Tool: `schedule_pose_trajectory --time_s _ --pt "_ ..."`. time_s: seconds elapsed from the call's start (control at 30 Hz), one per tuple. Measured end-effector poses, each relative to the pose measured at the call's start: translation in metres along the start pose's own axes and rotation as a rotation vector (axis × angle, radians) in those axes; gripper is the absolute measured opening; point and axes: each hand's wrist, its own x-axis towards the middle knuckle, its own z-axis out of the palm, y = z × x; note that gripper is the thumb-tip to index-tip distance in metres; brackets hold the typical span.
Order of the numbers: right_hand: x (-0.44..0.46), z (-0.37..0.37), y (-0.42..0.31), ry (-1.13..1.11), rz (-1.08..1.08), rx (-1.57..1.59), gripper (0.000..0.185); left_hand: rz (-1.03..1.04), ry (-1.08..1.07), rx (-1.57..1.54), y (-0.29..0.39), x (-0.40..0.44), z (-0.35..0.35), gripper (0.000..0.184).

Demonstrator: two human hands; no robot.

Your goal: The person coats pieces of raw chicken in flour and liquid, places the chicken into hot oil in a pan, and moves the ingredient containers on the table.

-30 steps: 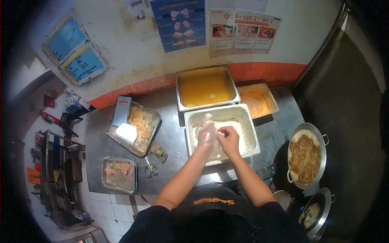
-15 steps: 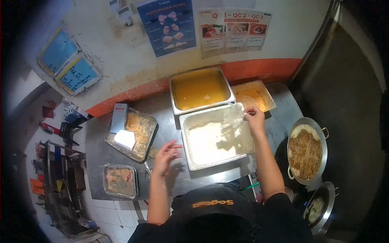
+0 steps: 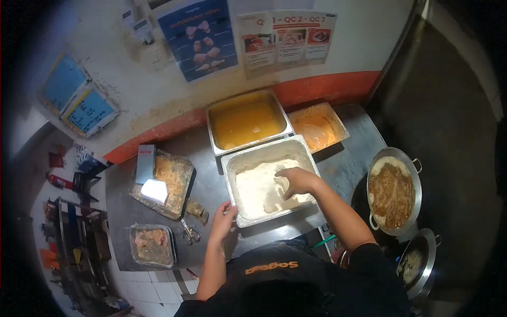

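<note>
A deep metal pan of white flour stands in front of me on the steel table. Over the flour is my right hand, its thumb and fingers apart and pointing down; some fingertips are hidden, and nothing shows in its grasp. At the pan's near left corner, my left hand has its fingers curled at the rim. Directly behind stands another metal pan holding yellow-orange liquid. Beside that liquid lies a shallow tray with an orange coating inside.
On the left, a tray of orange crumbs carries a grey box. Nearer me are scissors and a container of raw-looking meat. To my right, a wok holds bubbling brown oil, with a second wok below it.
The clear plastic bag has left my right hand and is out of clear sight. That hand has moved down over the flour; my left hand has come to the pan's corner.
</note>
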Motion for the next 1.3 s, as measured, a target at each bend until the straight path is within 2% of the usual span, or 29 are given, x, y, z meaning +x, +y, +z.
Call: schedule_pose_trajectory --time_s 0.03,0.07,0.1,0.17,0.2,0.23,0.3,0.33,0.37,0.43,0.47,0.5,0.57,0.6,0.63,0.7,0.73,0.77,0.83,0.97,1.0,1.1,1.13,1.23,1.3 --pt "-0.004 -0.006 -0.002 -0.021 -0.044 0.005 0.071 0.065 -0.016 0.082 0.005 -0.001 0.009 0.040" --pt "-0.010 -0.013 -0.003 -0.021 -0.168 0.135 0.069 -0.004 -0.023 0.097 0.020 -0.011 0.016 0.040" --pt "-0.016 -0.018 -0.007 -0.014 -0.164 0.137 0.069 -0.002 -0.029 0.100 0.015 -0.007 0.018 0.040" --pt "-0.022 -0.027 -0.010 -0.046 -0.137 -0.024 0.061 0.111 0.093 0.256 0.009 0.002 0.018 0.032" --pt "-0.020 -0.023 0.000 0.028 -0.242 0.069 0.054 0.114 0.089 0.262 0.006 0.005 0.016 0.032" --pt "-0.021 -0.025 0.003 0.034 -0.241 0.072 0.054 0.075 0.096 0.256 0.011 0.005 0.016 0.028" --pt "-0.022 -0.030 0.008 0.181 -0.332 0.126 0.047 0.039 0.100 0.251 0.011 0.009 0.017 0.025" --pt "-0.016 -0.027 0.020 0.215 -0.342 0.287 0.047 0.077 0.093 0.256 0.006 0.013 0.016 0.023" --pt "-0.014 -0.030 0.027 0.218 -0.342 0.289 0.047 0.116 0.087 0.261 0.001 0.018 0.015 0.022" --pt "-0.012 -0.035 0.039 0.114 -0.329 0.766 0.049 0.044 0.034 0.182 -0.005 0.026 0.015 0.022" --pt "-0.010 -0.035 0.044 -0.001 -0.344 0.752 0.053 -0.027 -0.017 0.099 -0.006 0.029 0.014 0.022" --pt "-0.011 -0.035 0.047 0.004 -0.351 0.754 0.053 -0.021 -0.015 0.106 -0.007 0.031 0.013 0.022" --pt "-0.015 -0.035 0.041 0.104 -0.278 0.141 0.053 -0.101 -0.037 0.112 -0.002 0.034 0.014 0.027" --pt "-0.009 -0.031 0.044 0.141 -0.218 0.033 0.051 -0.099 -0.033 0.116 0.000 0.035 0.015 0.027" --pt "-0.006 -0.028 0.041 0.141 -0.221 0.039 0.051 -0.113 -0.038 0.111 0.003 0.033 0.015 0.028" --pt "-0.004 -0.025 0.025 0.290 -0.327 0.063 0.045 -0.135 -0.045 0.111 0.009 0.028 0.021 0.030" --pt "-0.007 -0.040 0.012 0.178 -0.315 0.134 0.044 -0.120 -0.015 0.088 0.014 0.025 0.024 0.028" --pt "-0.001 -0.041 0.014 0.185 -0.311 0.144 0.044 -0.102 0.012 0.066 0.018 0.024 0.027 0.026" --pt "0.008 -0.043 0.020 0.158 -0.448 0.269 0.043 -0.121 -0.012 0.065 0.021 0.022 0.028 0.028" --pt "-0.003 -0.058 0.019 0.088 -0.442 0.075 0.045 -0.100 -0.026 0.054 0.014 0.028 0.026 0.032" --pt "-0.002 -0.056 0.022 -0.010 -0.490 0.125 0.047 -0.100 -0.025 0.057 0.012 0.029 0.026 0.032" --pt "-0.007 -0.056 0.015 -0.033 -0.556 0.112 0.048 -0.110 -0.013 0.008 0.010 0.030 0.027 0.032" --pt "-0.002 -0.055 0.017 -0.113 -0.556 0.255 0.047 -0.149 0.005 0.057 0.007 0.032 0.022 0.031" --pt "-0.002 -0.059 0.021 0.002 -0.673 0.345 0.042 -0.184 0.017 0.111 0.005 0.035 0.019 0.031" --pt "0.007 -0.062 0.033 0.099 -0.619 0.435 0.039 -0.187 0.012 0.120 0.007 0.034 0.021 0.031"
